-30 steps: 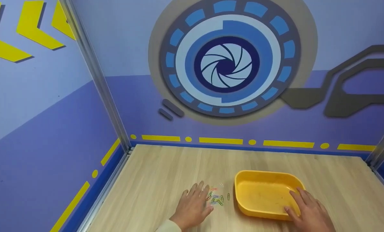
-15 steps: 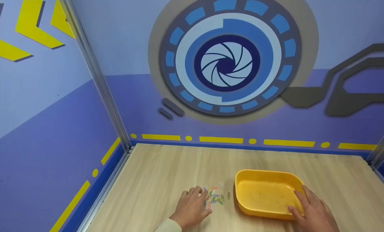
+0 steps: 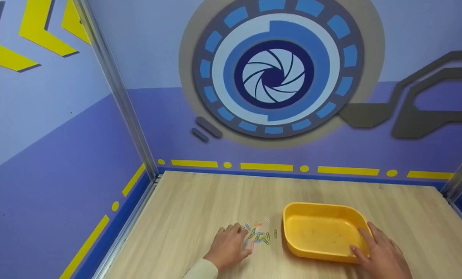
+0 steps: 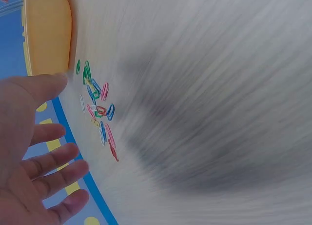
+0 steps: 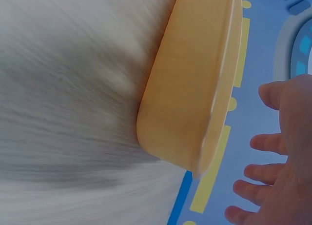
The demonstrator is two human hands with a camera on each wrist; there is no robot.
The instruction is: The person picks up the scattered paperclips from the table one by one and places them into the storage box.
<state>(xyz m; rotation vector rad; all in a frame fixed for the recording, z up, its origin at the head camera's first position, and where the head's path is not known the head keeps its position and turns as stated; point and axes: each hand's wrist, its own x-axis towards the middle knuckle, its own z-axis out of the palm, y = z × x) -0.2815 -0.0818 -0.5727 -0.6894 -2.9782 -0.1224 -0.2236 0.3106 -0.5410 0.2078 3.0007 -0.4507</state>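
Observation:
Several small coloured paper clips (image 3: 261, 238) lie loosely scattered on the wooden table, left of a yellow plastic tray (image 3: 312, 255). My left hand (image 3: 227, 248) hovers at the left side of these clips, palm down, its fingers loosely bent. In the left wrist view that hand (image 4: 22, 178) holds nothing, and pink, blue, green, red and white clips (image 4: 110, 112) show beyond the fingers. Over the tray's right rim is my right hand (image 3: 385, 252). The right wrist view shows its fingers (image 5: 265, 143) spread and relaxed, with a gap between them and the tray wall (image 5: 180, 88).
The table top (image 3: 200, 201) is pale wood grain. A blue and purple printed wall (image 3: 157, 124) rises behind it, with another at the left. Metal posts (image 3: 124, 100) stand at the corners.
My left hand has drawn slightly left with its fingers bending more, so more clips show. My right hand has shifted a little right, out from over the tray. Tray and clips stay put.

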